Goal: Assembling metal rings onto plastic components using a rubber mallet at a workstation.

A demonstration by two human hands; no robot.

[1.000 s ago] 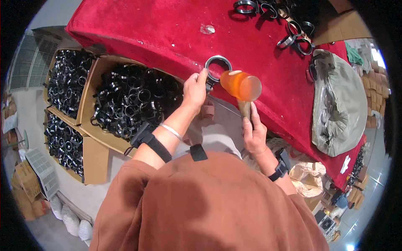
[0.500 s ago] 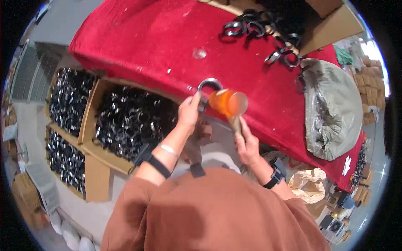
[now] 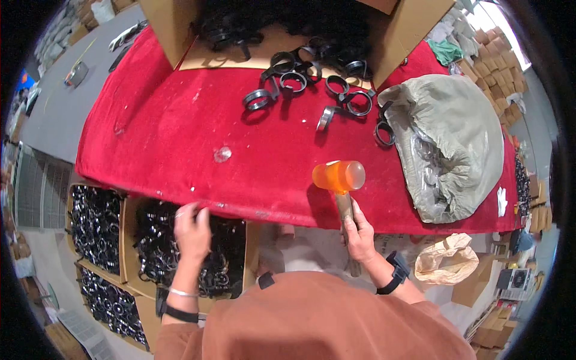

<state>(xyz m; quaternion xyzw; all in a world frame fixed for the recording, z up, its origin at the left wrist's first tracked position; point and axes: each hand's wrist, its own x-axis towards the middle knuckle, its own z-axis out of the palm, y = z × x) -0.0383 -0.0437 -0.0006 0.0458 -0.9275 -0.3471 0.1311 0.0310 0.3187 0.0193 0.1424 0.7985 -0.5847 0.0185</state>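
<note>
My right hand (image 3: 359,234) is wrapped around the handle of a mallet (image 3: 339,176) with a translucent orange head. That head is raised near the front edge of a red-covered table (image 3: 162,141). My left hand (image 3: 193,233) hovers over a carton full of black ring-shaped parts (image 3: 207,270), its fingers apart and slightly blurred; I see nothing in it. Farther back on the red cloth lie several black rings with short arms, one black ring part (image 3: 258,99) standing nearest the middle.
A large open carton (image 3: 414,39) at the back holds many black parts. To the right sits a grey-green bag (image 3: 474,138) with clear plastic inside. Below the table edge stands a crumpled paper bag (image 3: 447,264). More cartons of rings (image 3: 96,222) are at the left.
The ring part has left my left hand, which moved left over the carton. My right hand still holds the mallet, now apart from the other hand. The view has shifted toward the table's back.
</note>
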